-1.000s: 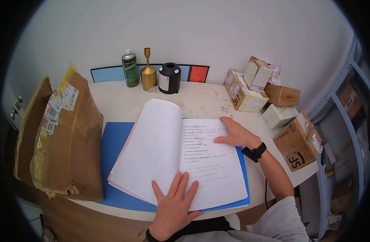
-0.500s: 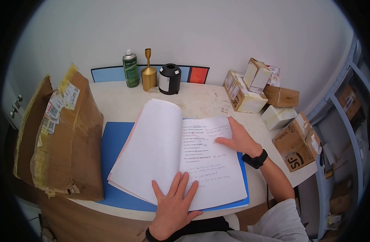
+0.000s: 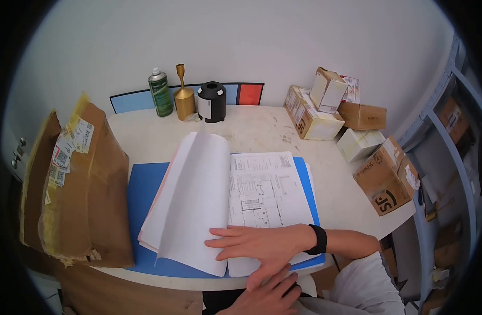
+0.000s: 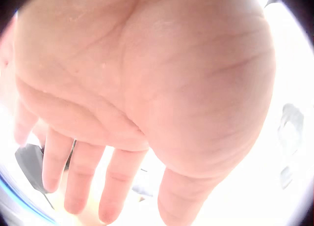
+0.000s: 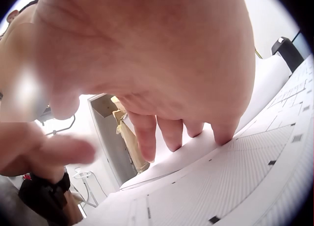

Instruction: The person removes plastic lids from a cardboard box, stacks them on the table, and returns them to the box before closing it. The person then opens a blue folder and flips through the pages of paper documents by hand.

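Note:
A stack of loose-leaf papers (image 3: 277,210) lies spread on a blue folder (image 3: 141,199), its right page printed with a floor-plan drawing. White turned sheets (image 3: 199,194) cover the left side, the top one curling up along its left edge. Across the inner fold my right hand (image 3: 264,244) stretches leftward, its straight fingers touching the white sheets. In the right wrist view the fingertips (image 5: 223,137) come down on the paper beside the drawing. My left hand (image 3: 267,300) is at the table's front edge, just below the right hand, fingers extended and holding nothing.
A large taped cardboard box (image 3: 88,194) stands left of the folder. At the back are a green spray can (image 3: 160,93), a gold candlestick (image 3: 184,100) and a black cylinder (image 3: 212,102). Several small cartons (image 3: 314,115) are piled at the right, near a brown box (image 3: 382,178).
The handwritten page has been turned over to the left, uncovering the floor-plan page. My right hand has swept from the upper right corner to the fold; the left hand has come off the paper toward me.

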Tool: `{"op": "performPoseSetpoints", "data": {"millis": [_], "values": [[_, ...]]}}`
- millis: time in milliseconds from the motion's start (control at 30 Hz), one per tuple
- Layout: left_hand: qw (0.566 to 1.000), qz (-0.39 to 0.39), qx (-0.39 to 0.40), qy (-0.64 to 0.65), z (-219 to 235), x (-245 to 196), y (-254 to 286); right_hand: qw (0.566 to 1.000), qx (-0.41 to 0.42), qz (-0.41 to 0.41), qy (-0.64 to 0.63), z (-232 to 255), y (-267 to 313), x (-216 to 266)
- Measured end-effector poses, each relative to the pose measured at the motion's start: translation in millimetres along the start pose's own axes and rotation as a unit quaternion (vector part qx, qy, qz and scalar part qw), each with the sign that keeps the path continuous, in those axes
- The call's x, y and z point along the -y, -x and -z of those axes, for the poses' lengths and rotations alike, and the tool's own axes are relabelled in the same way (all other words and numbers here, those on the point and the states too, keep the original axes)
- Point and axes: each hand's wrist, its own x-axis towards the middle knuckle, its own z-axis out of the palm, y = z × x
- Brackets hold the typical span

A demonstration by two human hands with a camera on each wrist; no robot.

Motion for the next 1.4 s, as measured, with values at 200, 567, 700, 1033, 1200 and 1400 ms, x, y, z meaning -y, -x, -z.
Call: {"op": "performPoseSetpoints", "data": {"millis": [200, 567, 700, 1033, 1200, 1400], "values": [[0.923, 0.330, -0.087, -0.180, 27.2, 47.9, 27.0, 0.963, -0.149, -0.219, -0.046, 38.4, 36.7, -41.3], [0.924, 0.321, -0.106, -0.179, 18.8, 48.5, 26.2, 0.843, -0.282, -0.455, 0.051, 70.7, 128.3, -124.4], [0.924, 0.321, -0.098, -0.185, 17.8, 49.7, 27.3, 0.854, -0.274, -0.425, 0.120, 72.1, 126.6, -120.3], [0.925, 0.325, -0.091, -0.174, 16.5, 51.4, 27.4, 0.861, -0.268, -0.398, 0.171, 59.1, 128.1, -116.0], [0.924, 0.330, -0.092, -0.172, 15.8, 51.6, 26.7, 0.874, -0.267, -0.380, 0.146, 72.1, 129.3, -120.4], [0.925, 0.330, -0.103, -0.158, 14.9, 52.4, 28.5, 0.861, -0.255, -0.398, 0.190, 58.8, 124.0, -120.6]]}}
